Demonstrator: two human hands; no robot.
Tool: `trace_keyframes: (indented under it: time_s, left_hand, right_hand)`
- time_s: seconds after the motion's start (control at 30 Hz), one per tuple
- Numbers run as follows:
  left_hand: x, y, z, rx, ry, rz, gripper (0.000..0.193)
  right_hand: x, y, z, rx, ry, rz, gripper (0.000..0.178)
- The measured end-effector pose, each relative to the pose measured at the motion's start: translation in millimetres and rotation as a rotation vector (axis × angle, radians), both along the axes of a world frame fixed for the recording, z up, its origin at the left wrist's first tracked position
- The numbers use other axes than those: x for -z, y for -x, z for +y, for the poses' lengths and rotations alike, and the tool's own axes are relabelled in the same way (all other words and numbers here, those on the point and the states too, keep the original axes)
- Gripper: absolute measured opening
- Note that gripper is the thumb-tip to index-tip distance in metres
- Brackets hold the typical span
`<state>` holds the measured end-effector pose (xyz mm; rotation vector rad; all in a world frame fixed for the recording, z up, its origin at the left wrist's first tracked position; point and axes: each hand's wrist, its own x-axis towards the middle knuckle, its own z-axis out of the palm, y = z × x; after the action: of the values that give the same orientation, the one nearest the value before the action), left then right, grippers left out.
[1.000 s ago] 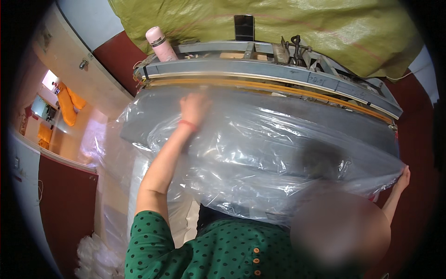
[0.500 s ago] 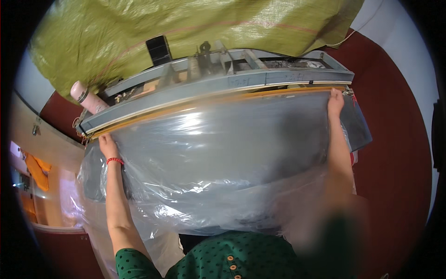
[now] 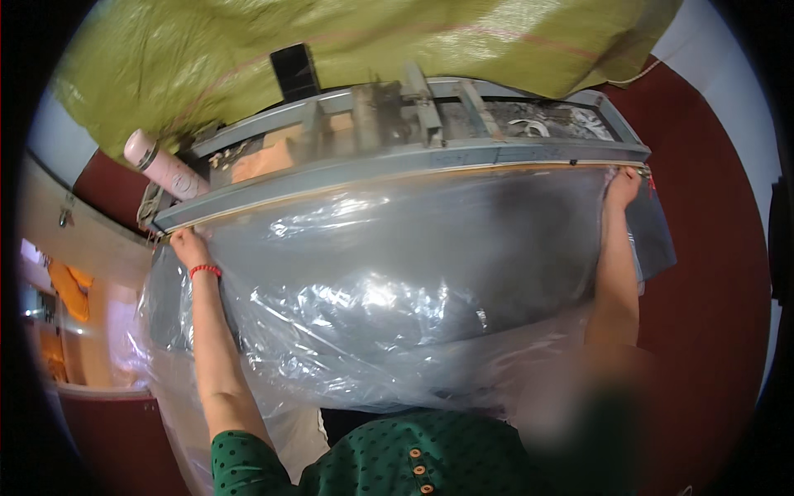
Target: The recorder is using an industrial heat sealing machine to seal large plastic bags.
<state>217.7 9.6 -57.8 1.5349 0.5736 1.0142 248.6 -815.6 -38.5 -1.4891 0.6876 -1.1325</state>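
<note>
A clear plastic sheet (image 3: pixel 372 298) lies stretched and wrinkled over a dark grey flat surface in front of me, its far edge along a long grey metal frame (image 3: pixel 372 175). At the left end of that edge my left hand (image 3: pixel 190 246), with a red bead bracelet (image 3: pixel 205 270) at the wrist, is closed on the sheet. My right hand (image 3: pixel 624 188) grips the sheet's far right corner, close to the frame's right end. Fingertips of both hands are partly hidden. A thin orange-brown strip (image 3: pixel 496 169) shows between sheet and frame.
A pink bottle (image 3: pixel 172 168) leans at the frame's left end. Crossbars, an orange-pink piece (image 3: pixel 263 160) and debris lie inside the frame. Behind stand a black phone-like slab (image 3: pixel 295 73) and a yellow-green tarp (image 3: pixel 397 41). Dark red floor (image 3: pixel 703 289) runs along the right.
Both hands have moved outward, the right one more, pulling the sheet's edge wider. The sheet's far edge sits closer to the frame, and less of the orange-brown strip shows.
</note>
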Motion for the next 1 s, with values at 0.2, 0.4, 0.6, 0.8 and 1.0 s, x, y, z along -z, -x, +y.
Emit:
trace_keyframes:
  time_s: [0.2, 0.4, 0.6, 0.8, 1.0]
  left_hand:
    - [-20.5, 34.7, -8.9, 0.235, 0.107, -0.054, 0.006]
    - [-100.1, 125.0, -51.7, 0.578, -0.002, -0.064, 0.007]
    - [-92.3, 168.8, -12.6, 0.387, -0.039, -0.21, 0.008]
    - [-48.3, 225.2, 29.1, 0.284, -0.775, 0.612, 0.037]
    - [-49.4, 287.0, -69.5, 0.512, -1.108, 0.552, 0.041]
  right_hand:
    - [-12.8, 5.9, 57.1, 0.231, 0.306, 0.032, 0.021]
    - [-89.8, 48.4, 273.7, -0.496, 0.94, -0.173, 0.019]
    - [-82.2, 91.1, 380.1, -1.118, 0.956, 0.076, 0.02]
    - [-38.0, 78.1, 265.8, -0.872, 0.493, 0.239, 0.023]
    - [-2.6, 125.3, 30.9, -0.199, 0.88, 0.532, 0.023]
